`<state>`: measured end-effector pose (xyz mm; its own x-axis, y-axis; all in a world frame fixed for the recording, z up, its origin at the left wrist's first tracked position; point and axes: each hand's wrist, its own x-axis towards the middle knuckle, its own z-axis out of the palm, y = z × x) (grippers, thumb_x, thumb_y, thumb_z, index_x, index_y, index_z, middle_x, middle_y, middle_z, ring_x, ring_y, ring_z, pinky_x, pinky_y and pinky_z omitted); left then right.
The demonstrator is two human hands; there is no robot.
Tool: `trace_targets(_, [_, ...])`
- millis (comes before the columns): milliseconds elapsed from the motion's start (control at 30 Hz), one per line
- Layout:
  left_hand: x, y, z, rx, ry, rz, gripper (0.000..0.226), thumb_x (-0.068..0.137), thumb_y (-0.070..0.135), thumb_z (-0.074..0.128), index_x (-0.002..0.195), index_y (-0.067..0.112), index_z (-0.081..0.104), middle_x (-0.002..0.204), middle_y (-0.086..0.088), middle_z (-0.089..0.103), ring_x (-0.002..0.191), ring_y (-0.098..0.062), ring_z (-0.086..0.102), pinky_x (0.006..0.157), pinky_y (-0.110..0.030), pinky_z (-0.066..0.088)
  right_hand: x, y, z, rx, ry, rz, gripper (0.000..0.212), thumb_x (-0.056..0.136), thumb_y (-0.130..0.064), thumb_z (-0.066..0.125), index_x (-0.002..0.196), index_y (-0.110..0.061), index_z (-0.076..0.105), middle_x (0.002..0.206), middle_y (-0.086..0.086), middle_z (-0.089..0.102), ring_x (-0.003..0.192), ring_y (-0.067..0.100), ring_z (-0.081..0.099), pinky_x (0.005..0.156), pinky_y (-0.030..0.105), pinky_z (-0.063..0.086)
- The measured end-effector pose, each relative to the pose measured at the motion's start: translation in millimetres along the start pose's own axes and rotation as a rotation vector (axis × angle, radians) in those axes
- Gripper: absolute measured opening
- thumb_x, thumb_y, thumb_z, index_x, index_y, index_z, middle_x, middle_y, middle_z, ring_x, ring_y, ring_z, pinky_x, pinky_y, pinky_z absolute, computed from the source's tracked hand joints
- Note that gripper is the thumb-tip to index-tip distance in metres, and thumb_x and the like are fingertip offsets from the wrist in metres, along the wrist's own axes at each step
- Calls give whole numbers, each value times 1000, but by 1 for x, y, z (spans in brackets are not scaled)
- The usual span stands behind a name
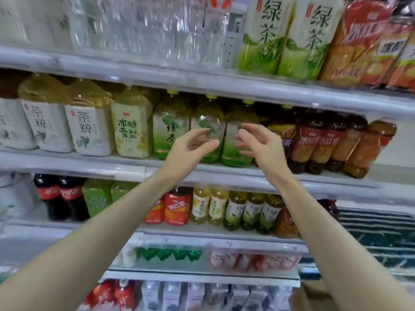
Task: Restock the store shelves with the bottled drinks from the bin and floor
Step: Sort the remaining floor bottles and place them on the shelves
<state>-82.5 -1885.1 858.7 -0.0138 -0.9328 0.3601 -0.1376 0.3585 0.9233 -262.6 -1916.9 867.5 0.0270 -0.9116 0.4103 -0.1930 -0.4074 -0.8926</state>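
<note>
On the middle shelf of a store's drinks aisle, far left: white-labelled tea bottles, upright, caps up. Next along, a pale pear drink bottle, also upright. Then three green tea bottles, long axis vertical, yellow-green caps toward the shelf above, labels facing out. Reaches up toward these with both bare forearms. Holds the left hand in front of the middle one of the three, fingers apart and loosely curved, gripping nothing; contact with the bottle unclear. Holds the right hand close beside it, before the third of them, fingers spread, likewise empty. Further right, red iced tea bottles, upright, and at the row's end an orange-labelled bottle leaning left.
</note>
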Motion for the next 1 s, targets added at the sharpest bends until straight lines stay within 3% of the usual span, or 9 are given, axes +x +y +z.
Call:
trace_targets(300, [-60,-162,53,-26,-103,-354,37,85,11,67,119,16,56,102,-3,65,93,-11,61,81,-15,48,-86,177,-9,-43,-27,365,16,91,-21,64,107,-22,65,91,-7,71,88,21,69,79,38,56])
trace_targets(433, [-96,-255,69,-1,-157,-521,35,85,7,67,117,16,55,91,4,64,80,-1,62,75,-15,48,-140,271,2,-30,-53,565,21,91,-17,64,111,-14,63,92,4,70,78,10,67,68,23,54])
trace_targets(533, [-127,-324,77,-6,-190,-649,36,85,5,67,117,13,55,88,4,65,72,4,62,66,-8,46,-183,340,13,-29,-61,681,20,90,-3,61,110,-7,62,85,7,66,65,-1,62,64,16,50])
trace_targets(633, [-159,-387,86,-19,-200,-758,46,67,31,78,108,23,57,87,2,65,73,-3,64,69,-15,47,-230,408,27,-57,-57,803,18,89,-4,63,104,-14,65,78,0,65,59,-5,59,64,18,48])
trace_targets(700, [-182,-434,94,-18,-212,-838,59,52,48,72,104,27,56,89,-2,66,79,-9,64,73,-20,48,-263,453,37,-98,-52,879,18,89,-8,66,97,-24,65,76,-7,64,60,-8,57,68,22,48])
trace_targets(800, [-219,-499,106,21,-244,-935,50,66,33,76,109,24,54,95,-7,66,89,-20,62,65,-13,47,-308,508,50,-121,-8,984,20,89,-7,65,109,-9,65,74,-9,64,55,-12,56,63,11,46])
trace_targets(900, [-259,-567,119,29,-265,-1017,45,74,25,77,112,23,54,102,-8,64,90,-20,61,55,-9,45,-357,569,66,-124,40,1096,21,89,-10,65,109,-6,63,79,1,64,51,-12,55,55,6,42])
trace_targets(1000, [-294,-623,130,56,-278,-1057,39,85,15,69,122,15,55,105,-11,63,93,-20,60,56,-6,43,-399,623,80,-194,42,1138,19,89,-8,65,108,-6,62,87,4,63,57,-10,57,58,4,42])
